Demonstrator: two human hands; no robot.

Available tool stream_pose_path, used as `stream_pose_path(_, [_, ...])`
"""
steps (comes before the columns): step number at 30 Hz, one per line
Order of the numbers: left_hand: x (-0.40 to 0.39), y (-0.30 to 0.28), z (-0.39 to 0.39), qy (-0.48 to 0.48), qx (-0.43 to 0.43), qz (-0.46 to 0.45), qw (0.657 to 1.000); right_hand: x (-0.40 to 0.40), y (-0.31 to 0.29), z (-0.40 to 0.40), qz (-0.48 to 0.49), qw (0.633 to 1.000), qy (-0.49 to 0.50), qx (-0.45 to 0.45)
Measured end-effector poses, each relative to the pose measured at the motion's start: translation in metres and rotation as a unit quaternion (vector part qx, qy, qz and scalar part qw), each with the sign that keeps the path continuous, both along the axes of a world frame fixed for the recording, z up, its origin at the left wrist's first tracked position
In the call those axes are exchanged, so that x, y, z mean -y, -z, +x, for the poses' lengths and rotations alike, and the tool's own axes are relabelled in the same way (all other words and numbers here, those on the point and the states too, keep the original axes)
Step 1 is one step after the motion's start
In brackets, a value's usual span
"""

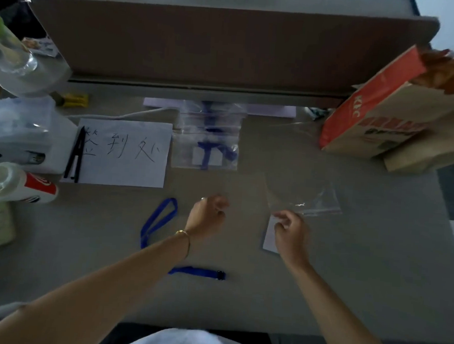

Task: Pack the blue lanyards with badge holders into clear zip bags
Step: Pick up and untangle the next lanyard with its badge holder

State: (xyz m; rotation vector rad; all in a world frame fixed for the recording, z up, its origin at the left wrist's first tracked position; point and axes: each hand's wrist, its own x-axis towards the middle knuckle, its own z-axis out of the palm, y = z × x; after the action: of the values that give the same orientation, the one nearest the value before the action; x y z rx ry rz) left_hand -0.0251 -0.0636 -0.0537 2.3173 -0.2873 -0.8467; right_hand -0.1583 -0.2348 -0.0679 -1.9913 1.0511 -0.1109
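While packed bags [206,136] lay stacked behind, one lanyard [158,221] stayed loose, the right hand [291,233] pinched an empty bag [303,195], and the left hand [209,213] curled, apparently holding nothing.

Handwritten paper sign [123,152] left of centre — red-and-brown paper takeaway bag [399,116] far right; red-labelled bottle [18,183] lying left.

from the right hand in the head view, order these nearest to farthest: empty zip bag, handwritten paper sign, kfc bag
From the right hand:
1. empty zip bag, just beyond its fingertips
2. KFC bag, far right
3. handwritten paper sign, far left
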Motion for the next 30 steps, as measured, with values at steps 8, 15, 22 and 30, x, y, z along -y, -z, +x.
stream_pose_path(8, [0.059,0.017,-0.061,-0.012,-0.089,-0.020,0.996,0.003,0.035,-0.042,0.078,0.995,0.062,0.028])
stream_pose_path(15, [0.081,0.015,-0.065,-0.128,-0.229,-0.053,0.963,-0.014,0.032,-0.046,0.091,0.994,0.059,0.019])
stream_pose_path(22, [0.061,0.015,-0.058,-0.128,-0.204,-0.028,0.970,-0.042,0.018,-0.043,0.162,0.986,0.027,0.015])
stream_pose_path(30, [-0.013,-0.008,-0.026,-0.116,-0.117,-0.029,0.986,-0.087,0.004,-0.027,-0.002,0.990,-0.132,-0.041])
